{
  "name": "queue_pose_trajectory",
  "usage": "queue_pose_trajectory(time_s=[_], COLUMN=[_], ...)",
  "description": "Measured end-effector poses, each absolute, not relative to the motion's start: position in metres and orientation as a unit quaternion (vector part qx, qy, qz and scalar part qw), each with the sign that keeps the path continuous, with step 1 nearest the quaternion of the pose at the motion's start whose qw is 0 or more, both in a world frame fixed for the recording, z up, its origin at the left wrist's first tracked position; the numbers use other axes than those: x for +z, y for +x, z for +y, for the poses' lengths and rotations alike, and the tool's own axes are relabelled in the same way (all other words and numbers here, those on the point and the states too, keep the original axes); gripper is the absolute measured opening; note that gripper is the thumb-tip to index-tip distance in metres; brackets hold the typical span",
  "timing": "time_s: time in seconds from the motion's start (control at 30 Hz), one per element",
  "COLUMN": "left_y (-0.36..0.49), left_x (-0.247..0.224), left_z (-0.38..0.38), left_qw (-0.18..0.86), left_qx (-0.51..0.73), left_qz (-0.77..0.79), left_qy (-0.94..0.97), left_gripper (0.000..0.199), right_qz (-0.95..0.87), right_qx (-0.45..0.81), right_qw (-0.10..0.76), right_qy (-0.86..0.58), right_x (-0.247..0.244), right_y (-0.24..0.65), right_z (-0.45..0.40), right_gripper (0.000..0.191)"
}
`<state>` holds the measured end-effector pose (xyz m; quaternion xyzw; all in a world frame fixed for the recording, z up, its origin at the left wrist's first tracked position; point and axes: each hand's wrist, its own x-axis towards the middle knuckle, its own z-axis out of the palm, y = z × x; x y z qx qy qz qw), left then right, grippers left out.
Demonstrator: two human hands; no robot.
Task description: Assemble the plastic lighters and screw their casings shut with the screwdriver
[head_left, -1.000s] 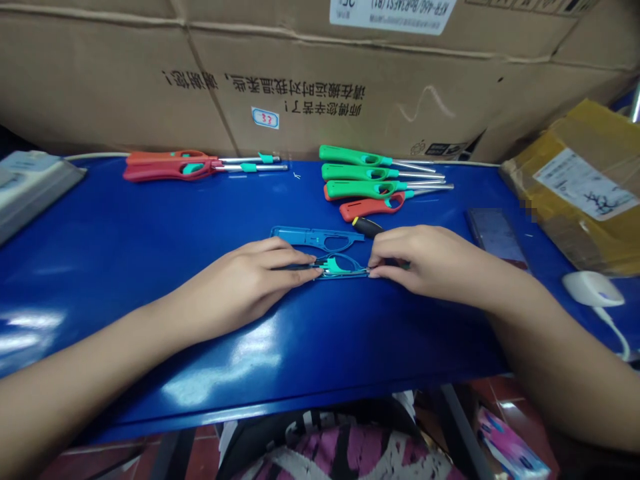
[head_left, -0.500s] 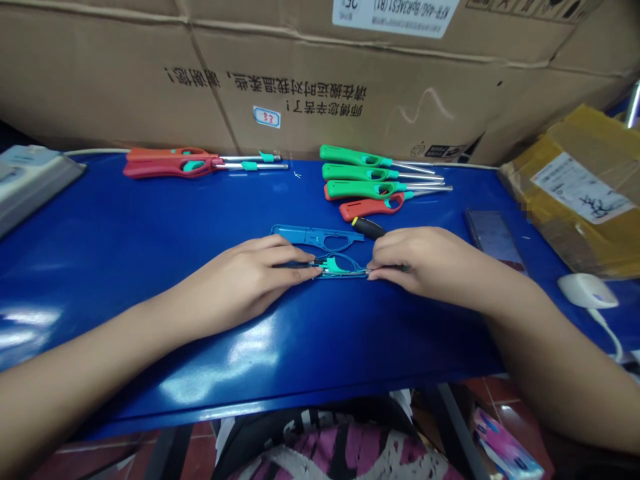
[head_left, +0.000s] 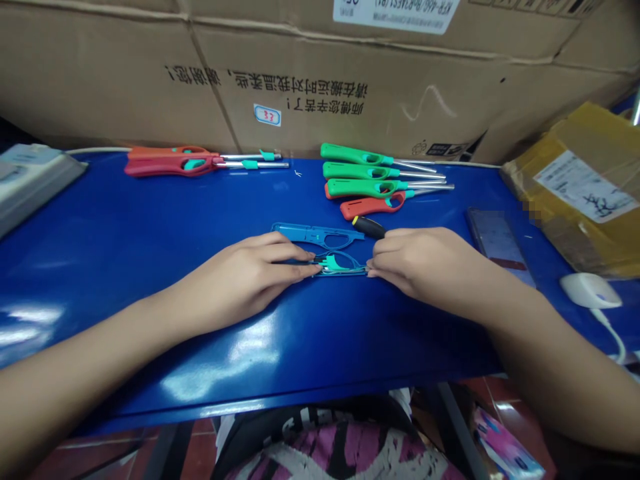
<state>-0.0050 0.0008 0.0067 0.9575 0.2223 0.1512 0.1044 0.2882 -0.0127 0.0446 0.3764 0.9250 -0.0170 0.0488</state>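
Note:
An opened blue lighter half (head_left: 345, 273) lies on the table with a turquoise trigger (head_left: 334, 264) and thin wires inside. My left hand (head_left: 255, 267) has its fingertips pressed together on the left end, covering much of that half. Fingertips of my right hand (head_left: 410, 257) are closed in a pinch at the right end, where the wires run. Exactly which part they grip is hidden. The matching blue shell half (head_left: 313, 235) lies just behind, hollow side up. A black-and-yellow screwdriver handle (head_left: 369, 227) sticks out behind my right fingers.
Red and orange lighters (head_left: 173, 164) lie at back left. Several green and orange lighters (head_left: 355, 171) lie at back centre. A big cardboard box (head_left: 280, 60) stands behind. To the right are a phone (head_left: 495, 233), a taped carton (head_left: 560, 200) and a white corded device (head_left: 590, 291).
My right fingertips have closed in slightly at the lighter's right end. My left hand stays in place on the other end. The view has shifted a little.

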Motion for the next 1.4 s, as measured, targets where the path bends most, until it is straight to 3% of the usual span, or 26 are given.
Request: queue_pose_trajectory(time_s=[0.2, 0.4, 0.6, 1.03, 1.4], left_y=[-0.005, -0.007, -0.008, -0.007, -0.007], left_x=[0.005, 0.005, 0.005, 0.004, 0.003], left_z=[0.002, 0.003, 0.002, 0.004, 0.004], left_qw=[0.101, 0.099, 0.108, 0.112, 0.111], left_qx=[0.156, 0.154, 0.163, 0.163, 0.174], left_qz=[0.222, 0.223, 0.216, 0.213, 0.210], left_qy=[0.957, 0.958, 0.957, 0.957, 0.956], left_gripper=[0.032, 0.033, 0.033, 0.032, 0.032], right_qz=[0.927, 0.926, 0.922, 0.923, 0.912], right_qx=[-0.046, -0.165, -0.176, -0.128, -0.153], right_qw=[0.040, -0.045, -0.077, -0.021, -0.026], right_qy=[0.370, 0.337, 0.336, 0.363, 0.379], right_x=[0.040, 0.035, 0.032, 0.032, 0.034], right_y=[0.289, 0.298, 0.300, 0.297, 0.297], right_z=[-0.010, -0.001, 0.002, -0.004, -0.004], right_gripper=[0.026, 0.019, 0.019, 0.023, 0.015])
